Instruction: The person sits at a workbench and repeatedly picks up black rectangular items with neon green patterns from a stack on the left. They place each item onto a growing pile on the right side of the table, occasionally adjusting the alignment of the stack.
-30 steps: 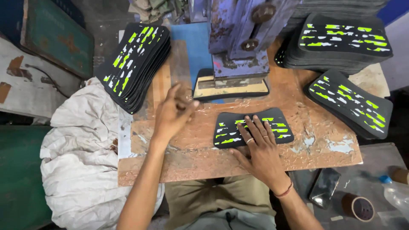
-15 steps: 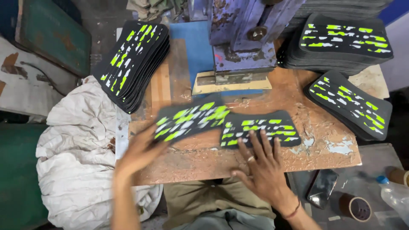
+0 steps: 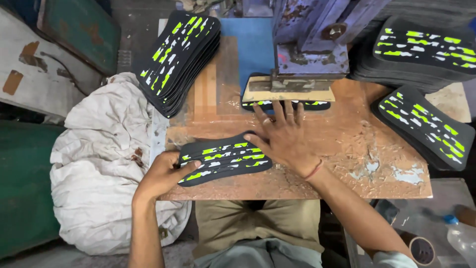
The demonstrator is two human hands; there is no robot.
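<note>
A black sole-shaped sheet with green and white marks (image 3: pixel 223 159) lies near the front of the worn wooden bench (image 3: pixel 347 149). My left hand (image 3: pixel 163 174) grips its left end, thumb on top. My right hand (image 3: pixel 285 136) lies flat with fingers spread, its fingertips on a second patterned sheet (image 3: pixel 285 104) that sits under the blue press (image 3: pixel 310 47) and its flat wooden-coloured plate (image 3: pixel 290 89). The thumb side of that hand touches the right end of the near sheet.
A leaning stack of the same sheets (image 3: pixel 181 59) stands at the back left. More stacks sit at the back right (image 3: pixel 421 49) and right (image 3: pixel 426 126). A crumpled white cloth (image 3: pixel 104 164) covers the left side. A plastic bottle (image 3: pixel 461 238) and tape roll (image 3: pixel 421 250) lie lower right.
One sheet has gone under the press with my right hand pushing it forward. My left hand has brought the other sheet down onto the bench front and holds its left end.
</note>
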